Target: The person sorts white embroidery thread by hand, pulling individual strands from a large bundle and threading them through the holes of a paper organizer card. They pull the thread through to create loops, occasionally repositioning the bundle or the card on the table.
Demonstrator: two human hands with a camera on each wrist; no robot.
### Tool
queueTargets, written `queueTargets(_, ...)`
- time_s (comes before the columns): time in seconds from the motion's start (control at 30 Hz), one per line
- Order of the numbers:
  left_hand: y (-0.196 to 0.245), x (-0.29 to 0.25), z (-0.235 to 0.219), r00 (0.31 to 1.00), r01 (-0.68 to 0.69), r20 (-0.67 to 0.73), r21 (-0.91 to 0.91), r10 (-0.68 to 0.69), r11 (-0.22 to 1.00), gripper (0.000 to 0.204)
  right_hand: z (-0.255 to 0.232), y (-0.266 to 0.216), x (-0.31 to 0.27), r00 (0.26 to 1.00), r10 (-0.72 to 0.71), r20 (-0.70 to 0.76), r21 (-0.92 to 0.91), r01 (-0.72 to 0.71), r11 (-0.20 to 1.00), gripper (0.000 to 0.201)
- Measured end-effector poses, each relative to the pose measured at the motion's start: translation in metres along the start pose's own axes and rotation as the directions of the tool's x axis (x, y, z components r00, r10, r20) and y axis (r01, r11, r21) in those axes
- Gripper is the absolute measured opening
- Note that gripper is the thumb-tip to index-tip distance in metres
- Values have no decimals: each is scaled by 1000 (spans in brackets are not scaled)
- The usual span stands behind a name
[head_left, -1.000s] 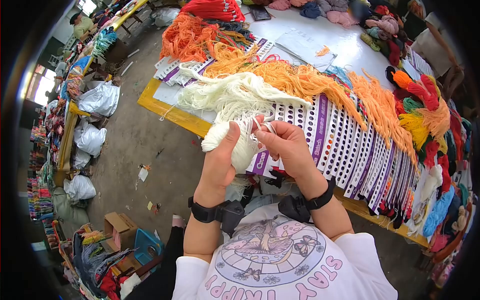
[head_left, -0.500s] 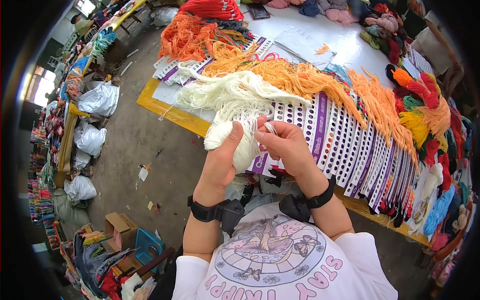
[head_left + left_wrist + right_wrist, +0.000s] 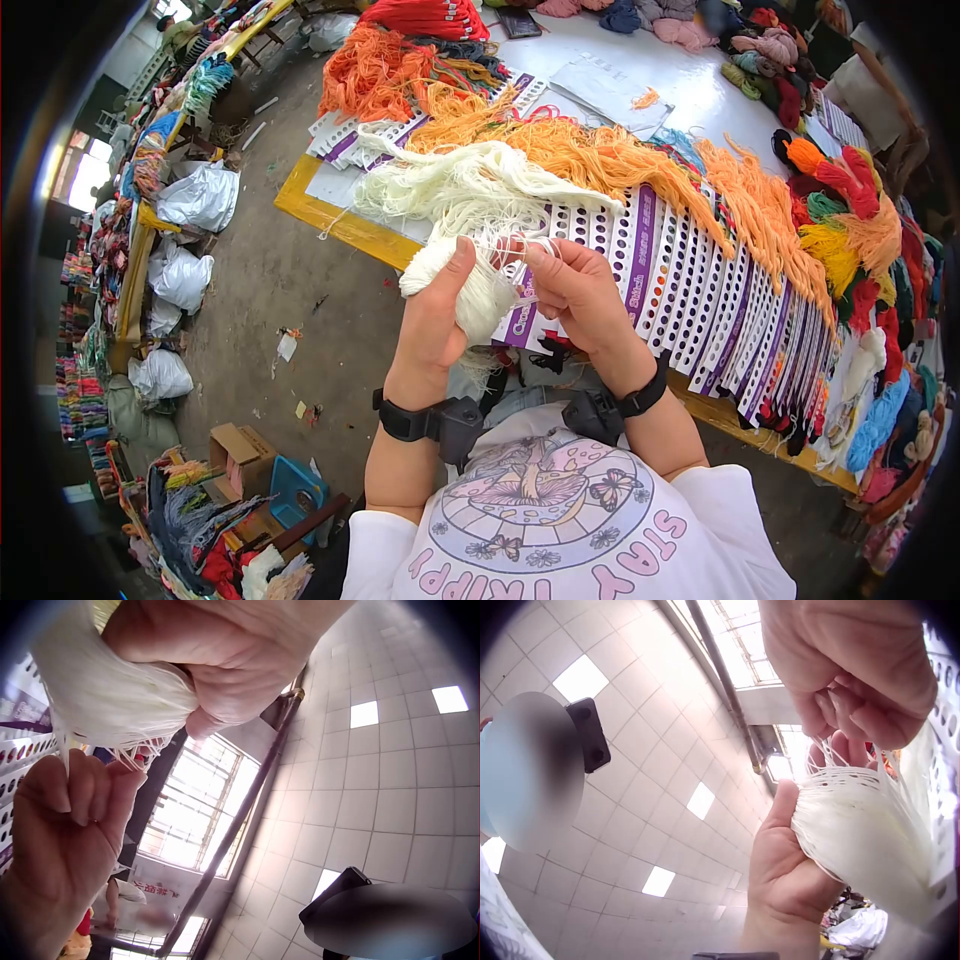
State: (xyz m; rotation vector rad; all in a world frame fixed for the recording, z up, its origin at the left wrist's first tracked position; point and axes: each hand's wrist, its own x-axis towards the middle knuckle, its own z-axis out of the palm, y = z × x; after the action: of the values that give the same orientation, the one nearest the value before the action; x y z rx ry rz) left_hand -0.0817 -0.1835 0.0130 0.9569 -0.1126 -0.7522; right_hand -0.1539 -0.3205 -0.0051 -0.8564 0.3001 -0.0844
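A thick hank of cream-white thread (image 3: 470, 298) lies across my left hand (image 3: 428, 318), which grips it with the thumb along its near side. Loops of the hank spread over the left fingertips, as the right wrist view shows. My right hand (image 3: 582, 292) pinches a few white strands between thumb and curled fingers, just right of the hank. In the left wrist view the strands (image 3: 66, 750) run from the hank to the right hand. Behind both hands a loose heap of the same white thread (image 3: 470, 180) rests on the table edge.
Punched white-and-purple thread cards (image 3: 690, 300) line the table's front, partly under orange thread (image 3: 590, 160). Red bundles (image 3: 425, 18) sit at the back, mixed coloured skeins (image 3: 850, 220) at the right. Yellow tape (image 3: 330, 220) edges the table. White sacks (image 3: 200, 195) lie across the floor aisle.
The right hand has shifted slightly, its fingers curling more tightly around the strands. The left hand and hank have moved a little left, and loops at the fingertips look more spread.
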Motion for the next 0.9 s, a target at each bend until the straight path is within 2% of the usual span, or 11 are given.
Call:
queueTargets(0.13,1,-2,3,999,30,13,-99,-29,995,34,4,0,0,999,33,-20,137,-30,990,16)
queueTargets(0.33,5,-3,8,998,38,46,-99,-34,994,38,3,-1,1,999,27,-45,64,-24,998,19)
queueTargets(0.53,3,-2,7,999,25,31,-98,-22,995,39,1,-2,0,999,11,-46,126,-5,992,20)
queueTargets(0.63,0,2,3,999,17,43,-52,-14,999,44,3,-2,1,995,-76,-61,-255,58,965,18)
queueTargets(0.73,0,2,4,999,23,44,-30,-22,999,46,4,0,2,989,-112,-93,-265,84,961,16)
queueTargets(0.9,-2,2,4,1000,5,23,-20,-5,1000,45,1,8,4,990,-99,-105,-13,98,995,15)
